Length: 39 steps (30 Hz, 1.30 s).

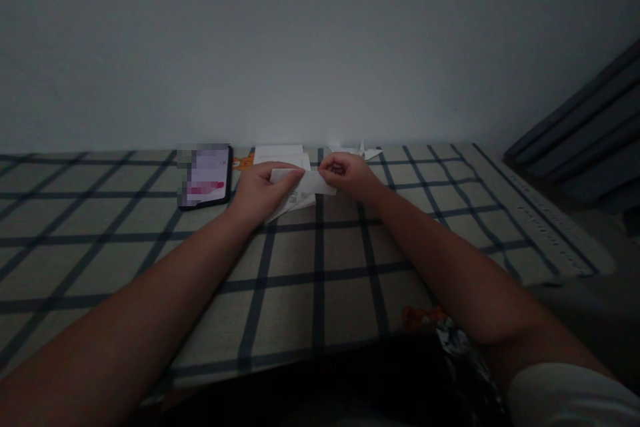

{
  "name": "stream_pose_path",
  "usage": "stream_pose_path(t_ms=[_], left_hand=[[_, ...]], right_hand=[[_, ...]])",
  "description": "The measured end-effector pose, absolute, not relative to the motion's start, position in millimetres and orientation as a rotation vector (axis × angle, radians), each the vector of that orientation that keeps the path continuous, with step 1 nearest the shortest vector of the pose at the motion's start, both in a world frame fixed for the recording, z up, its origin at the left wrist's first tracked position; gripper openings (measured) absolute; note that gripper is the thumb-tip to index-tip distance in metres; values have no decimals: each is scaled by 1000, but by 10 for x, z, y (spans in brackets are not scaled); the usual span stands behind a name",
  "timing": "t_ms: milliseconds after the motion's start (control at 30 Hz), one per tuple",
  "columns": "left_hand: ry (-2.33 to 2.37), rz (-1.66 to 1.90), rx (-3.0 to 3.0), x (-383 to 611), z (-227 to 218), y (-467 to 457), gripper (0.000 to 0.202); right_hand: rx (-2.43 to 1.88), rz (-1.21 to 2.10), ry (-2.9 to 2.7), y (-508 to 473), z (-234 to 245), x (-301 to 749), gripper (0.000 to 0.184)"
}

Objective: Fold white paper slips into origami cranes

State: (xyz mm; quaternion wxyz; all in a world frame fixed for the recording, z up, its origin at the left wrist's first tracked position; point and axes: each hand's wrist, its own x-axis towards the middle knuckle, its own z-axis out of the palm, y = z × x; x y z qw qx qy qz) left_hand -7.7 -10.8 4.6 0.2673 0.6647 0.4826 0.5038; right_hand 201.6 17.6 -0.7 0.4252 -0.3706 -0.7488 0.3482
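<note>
A small piece of white paper [306, 183] is held between both of my hands near the far edge of a checked cloth [320, 260]. My left hand [263, 188] is closed, its thumb and fingers pinching the paper's left end. On the right end, my right hand [349, 173] is curled in a pinch. The paper is partly folded and hangs down a little under my left hand. The room is dim.
A phone [206, 175] with a lit screen lies left of my hands. More white sheets [280, 152] and a small folded paper shape [361, 151] lie by the wall [320, 47]. Dark folded fabric [580, 147] sits at the right. Something crinkled with orange [440, 327] lies near my right elbow.
</note>
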Motion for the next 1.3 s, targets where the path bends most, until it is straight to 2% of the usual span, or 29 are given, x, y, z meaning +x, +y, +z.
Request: stream_pose_path(t_ms=[400, 533, 933, 1200, 1300], left_hand=[[1388, 1297, 1742, -172, 60, -25, 24], [1350, 1315, 1725, -166, 65, -25, 26], [1422, 1294, 1764, -145, 77, -9, 20], [1167, 1275, 1311, -129, -23, 42, 40], [1093, 1275, 1180, -99, -31, 50, 39]], right_hand=[[-968, 1100, -1781, 260, 8, 2152, 17], [-877, 1209, -1772, 244, 16, 2140, 28], [-1059, 982, -1857, 239, 21, 2124, 42], [-1016, 1110, -1778, 251, -5, 2112, 42], [-1032, 1089, -1803, 250, 8, 2119, 42]])
